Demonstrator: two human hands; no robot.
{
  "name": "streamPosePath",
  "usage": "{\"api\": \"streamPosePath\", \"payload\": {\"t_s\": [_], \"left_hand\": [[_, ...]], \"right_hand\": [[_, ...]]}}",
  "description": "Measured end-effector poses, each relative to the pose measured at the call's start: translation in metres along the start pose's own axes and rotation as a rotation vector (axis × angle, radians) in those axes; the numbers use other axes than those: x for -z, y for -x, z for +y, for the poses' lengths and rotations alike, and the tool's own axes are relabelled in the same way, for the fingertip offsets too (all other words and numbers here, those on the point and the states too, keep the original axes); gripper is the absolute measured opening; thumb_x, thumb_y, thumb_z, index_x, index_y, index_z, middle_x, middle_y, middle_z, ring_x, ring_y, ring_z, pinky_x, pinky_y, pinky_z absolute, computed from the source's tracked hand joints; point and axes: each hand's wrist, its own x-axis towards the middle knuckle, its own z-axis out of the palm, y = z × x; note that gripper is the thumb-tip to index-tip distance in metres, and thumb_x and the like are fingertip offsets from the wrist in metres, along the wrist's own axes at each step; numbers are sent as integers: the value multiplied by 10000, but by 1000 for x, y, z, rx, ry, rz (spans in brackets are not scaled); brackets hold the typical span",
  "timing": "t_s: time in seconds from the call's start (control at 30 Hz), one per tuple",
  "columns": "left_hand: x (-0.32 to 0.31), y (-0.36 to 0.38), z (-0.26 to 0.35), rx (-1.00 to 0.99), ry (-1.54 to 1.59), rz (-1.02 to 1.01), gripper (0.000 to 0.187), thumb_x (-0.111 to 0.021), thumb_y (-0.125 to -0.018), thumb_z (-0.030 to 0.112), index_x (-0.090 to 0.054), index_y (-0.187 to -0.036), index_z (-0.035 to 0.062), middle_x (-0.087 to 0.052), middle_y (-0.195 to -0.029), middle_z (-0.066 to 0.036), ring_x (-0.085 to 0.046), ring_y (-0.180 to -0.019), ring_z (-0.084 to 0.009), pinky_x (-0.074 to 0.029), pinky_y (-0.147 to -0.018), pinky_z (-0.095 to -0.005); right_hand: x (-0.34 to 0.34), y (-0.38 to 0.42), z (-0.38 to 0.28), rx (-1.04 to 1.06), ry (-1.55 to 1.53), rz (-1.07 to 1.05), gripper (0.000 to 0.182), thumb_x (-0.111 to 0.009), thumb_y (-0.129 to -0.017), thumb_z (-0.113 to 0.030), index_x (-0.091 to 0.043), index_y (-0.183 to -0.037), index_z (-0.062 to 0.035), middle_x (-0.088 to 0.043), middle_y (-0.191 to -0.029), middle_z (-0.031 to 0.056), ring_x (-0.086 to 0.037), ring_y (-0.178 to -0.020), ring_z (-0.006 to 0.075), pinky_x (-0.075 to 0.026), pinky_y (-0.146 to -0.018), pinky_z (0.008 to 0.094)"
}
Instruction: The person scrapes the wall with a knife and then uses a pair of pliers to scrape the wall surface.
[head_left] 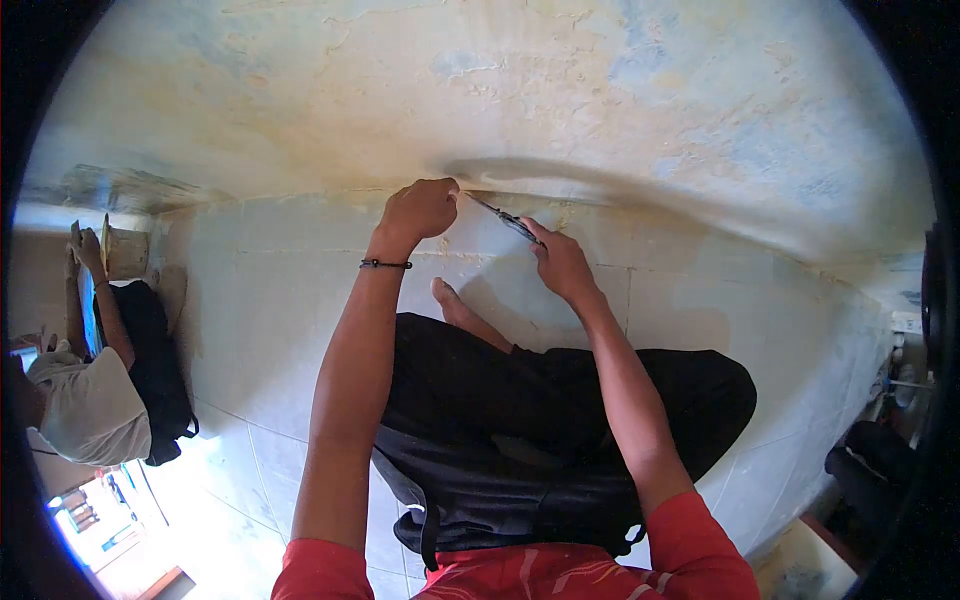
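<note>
My left hand [421, 211], with a dark band at its wrist, is closed in a pinch close to the bottom of the wall; what its fingers hold is too small to make out. To its right, my right hand [562, 262] is closed around the handles of metal scissors [508, 218]. The scissors slant up and left, with their tip close to my left fingertips. Below my hands, a bare foot [462, 308] rests on the tiled floor [300, 290].
A stained, peeling wall [560, 90] rises ahead. At the left another person [95, 400] sits near a round container [126, 253]. Dark items [870, 465] lie at the right edge. My crossed legs [520, 430] fill the lower middle.
</note>
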Motion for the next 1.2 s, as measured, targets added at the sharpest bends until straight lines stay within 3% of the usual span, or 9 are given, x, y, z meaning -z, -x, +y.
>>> {"api": "streamPosePath", "payload": {"t_s": [0.1, 0.17, 0.3, 0.5, 0.6, 0.77, 1.0, 1.1, 1.2], "left_hand": [[-3, -3, -1, -34, 0, 3, 292, -465, -870, 227, -624, -1080, 100, -639, -1035, -188, -599, -970, -374, -475, -856, -455], [-3, -3, -1, -49, -5, 1, 291, -466, -869, 224, -626, -1079, 101, -640, -1033, -187, -600, -966, -374, -476, -853, -454], [-2, -1, -2, -22, 18, 10, 298, -453, -863, 215, -630, -1077, 107, -643, -1035, -174, -604, -972, -361, -474, -859, -445], [-4, -4, -2, -29, 2, 9, 307, -441, -860, 215, -635, -1079, 125, -644, -1050, -154, -607, -983, -345, -470, -866, -439], [-3, -3, 1, -14, -10, -4, 305, -438, -861, 216, -635, -1077, 126, -645, -1053, -149, -606, -989, -342, -469, -870, -439], [-1, -2, 0, 5, -12, -10, 304, -437, -862, 218, -633, -1075, 125, -643, -1057, -150, -603, -995, -339, -467, -873, -441], [-1, -2, 1, -31, -6, -21, 291, -459, -882, 228, -618, -1091, 105, -638, -1046, -181, -592, -990, -371, -473, -862, -456], [-2, -1, -1, -21, 11, -15, 291, -460, -882, 228, -617, -1093, 104, -637, -1048, -182, -591, -992, -371, -472, -863, -457], [-3, -3, -1, -15, 15, -17, 293, -460, -882, 229, -616, -1094, 101, -635, -1052, -183, -590, -994, -370, -469, -868, -456]], "right_hand": [[8, 1, 3, -126, -94, -75, 448, -564, -866, -69, -510, -1301, -158, -582, -1211, 173, -567, -1112, 309, -421, -951, 358], [5, 2, 13, 88, -106, -162, 446, -560, -871, -76, -504, -1306, -158, -582, -1210, 179, -570, -1106, 302, -422, -946, 349], [8, 2, 13, 101, -90, -216, 453, -561, -872, -72, -498, -1312, -157, -575, -1226, 169, -567, -1116, 291, -414, -954, 341], [2, -1, 22, -32, -119, 9, 450, -557, -876, -98, -502, -1311, -198, -600, -1164, 187, -597, -1040, 335, -448, -910, 393], [-1, 1, 22, 199, -94, -92, 458, -547, -880, -90, -488, -1322, -197, -611, -1119, 206, -618, -980, 340, -460, -863, 414], [0, 0, 5, -57, 26, 17, 445, -575, -867, -79, -505, -1300, -147, -557, -1255, 154, -573, -1104, 301, -422, -945, 342], [-2, 3, 6, 34, -69, -143, 447, -553, -873, -66, -494, -1309, -147, -590, -1182, 182, -586, -1063, 322, -435, -919, 348], [-3, 2, -4, -86, 134, 29, 449, -551, -874, -66, -495, -1310, -159, -600, -1160, 186, -592, -1054, 318, -436, -910, 342], [-3, 1, 5, -88, -83, -59, 443, -545, -877, -77, -496, -1309, -163, -599, -1157, 190, -595, -1042, 322, -442, -897, 359]]}}
